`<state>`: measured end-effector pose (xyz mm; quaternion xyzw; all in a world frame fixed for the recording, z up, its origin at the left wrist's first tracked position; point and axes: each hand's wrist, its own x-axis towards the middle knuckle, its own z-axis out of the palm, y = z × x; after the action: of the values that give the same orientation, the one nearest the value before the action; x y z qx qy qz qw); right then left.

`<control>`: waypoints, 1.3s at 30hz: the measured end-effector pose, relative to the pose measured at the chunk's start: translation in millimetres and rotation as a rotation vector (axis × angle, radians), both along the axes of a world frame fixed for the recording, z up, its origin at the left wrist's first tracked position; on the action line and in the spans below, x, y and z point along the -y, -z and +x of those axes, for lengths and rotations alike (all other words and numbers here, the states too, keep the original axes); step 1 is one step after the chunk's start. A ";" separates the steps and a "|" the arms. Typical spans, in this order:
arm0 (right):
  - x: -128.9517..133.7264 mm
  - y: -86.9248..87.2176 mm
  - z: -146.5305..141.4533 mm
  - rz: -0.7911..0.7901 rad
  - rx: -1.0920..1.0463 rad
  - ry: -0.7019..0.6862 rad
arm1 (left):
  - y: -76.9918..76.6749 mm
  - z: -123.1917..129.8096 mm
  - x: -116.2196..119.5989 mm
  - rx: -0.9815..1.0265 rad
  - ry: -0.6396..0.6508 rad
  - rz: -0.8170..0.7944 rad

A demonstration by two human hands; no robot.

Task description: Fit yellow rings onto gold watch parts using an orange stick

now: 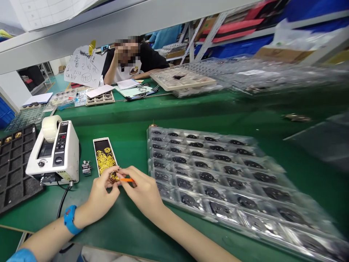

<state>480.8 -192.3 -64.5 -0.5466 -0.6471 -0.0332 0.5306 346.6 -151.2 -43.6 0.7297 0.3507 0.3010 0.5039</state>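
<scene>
My left hand [102, 194] pinches a small dark part with gold-coloured bits [113, 177] between its fingertips. My right hand [141, 189] grips a thin orange stick [127, 179], whose tip reaches that part. Just beyond my hands lies a narrow black-and-white box [105, 156] full of yellow, ring-like pieces, with its near end partly hidden by my fingers. To the right of my right hand, a clear plastic blister tray [160, 160] holds rows of round black parts. A blue band circles my left wrist.
A white tape dispenser [53, 153] with a tape roll, a small tally counter [86, 168] and a black compartment tray [13, 167] stand left on the green bench mat [131, 131]. Across the bench, a co-worker [136, 60] sits behind papers and stacked trays. A grey shelf beam [81, 36] runs overhead.
</scene>
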 end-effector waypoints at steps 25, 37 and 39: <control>13.9 -30.3 36.4 -0.560 -0.337 -0.227 | -8.9 -10.9 -38.5 0.287 -0.256 -0.228; 50.9 -51.0 172.0 -1.311 0.699 0.437 | -17.0 -8.6 -34.4 0.294 -0.204 -0.385; 51.9 -47.3 171.2 -1.314 0.718 0.422 | -16.5 -7.5 -33.8 0.287 -0.178 -0.421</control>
<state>652.0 -244.2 -17.2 -0.8162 -0.5486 0.0820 -0.1620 339.1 -117.4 -27.1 0.5249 0.3933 0.3650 0.6608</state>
